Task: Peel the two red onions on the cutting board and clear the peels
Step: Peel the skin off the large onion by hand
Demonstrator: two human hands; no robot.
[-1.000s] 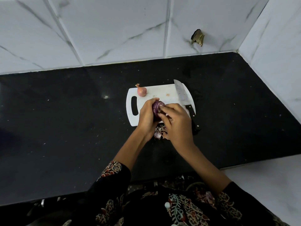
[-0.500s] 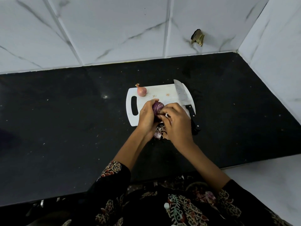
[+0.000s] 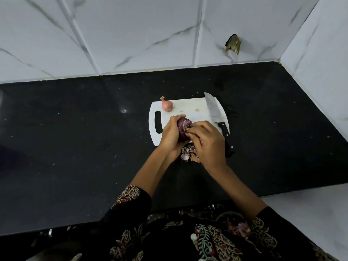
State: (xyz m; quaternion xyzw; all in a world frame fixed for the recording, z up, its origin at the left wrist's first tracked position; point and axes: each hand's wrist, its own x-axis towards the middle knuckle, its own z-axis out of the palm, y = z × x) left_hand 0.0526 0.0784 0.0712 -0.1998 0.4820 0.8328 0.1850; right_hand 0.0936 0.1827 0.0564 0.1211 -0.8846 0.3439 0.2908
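Purple onion [image 3: 183, 127] turned in hands, left [image 3: 170, 133], right [image 3: 208, 143], more skin loosened

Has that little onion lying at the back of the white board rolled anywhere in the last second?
No. The small onion lies at the cutting board's far left corner, just beyond the handle slot, as before. Only the hands have shifted.

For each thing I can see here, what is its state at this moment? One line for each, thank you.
Purple onion: held above the board, partly peeled.
Small onion: on the board, skin on.
Left hand: grips the purple onion.
Right hand: fingers pinch skin at the onion.
Knife: lying flat on the board's right edge, untouched.
Peels: piled under the hands.
Cutting board: flat on the counter.
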